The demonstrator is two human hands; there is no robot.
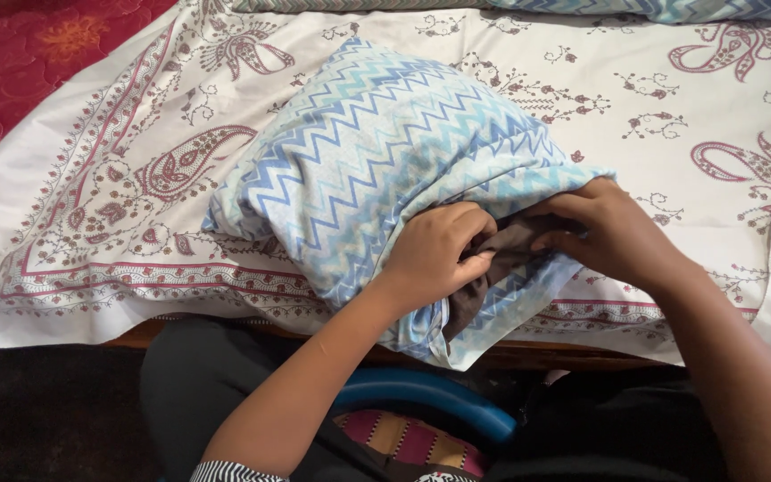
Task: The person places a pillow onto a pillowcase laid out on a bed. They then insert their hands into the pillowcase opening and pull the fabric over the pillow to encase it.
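- The left hand point(435, 250) curls shut on the open hem of the blue zigzag cotton pillowcase point(377, 161).
- The right hand point(604, 232), just beside it, pinches the dark brown inner pillow point(501, 259) between them.

A blue-and-white zigzag-patterned cotton pillowcase point(377, 161) with a pillow in it lies on a cream paisley-printed bedsheet point(91, 223), its open end toward the near edge of the bed. A dark brown fabric pillow point(501, 259) shows in that opening. The left hand point(435, 250) rests at the opening's left side, the right hand point(613, 232) at its right (both touch the cloth). A red floral quilted cover point(20, 62) lies at the far left, behind the sheet. A blue curved plastic chair rim point(430, 397) sits before the bed, below the hands.
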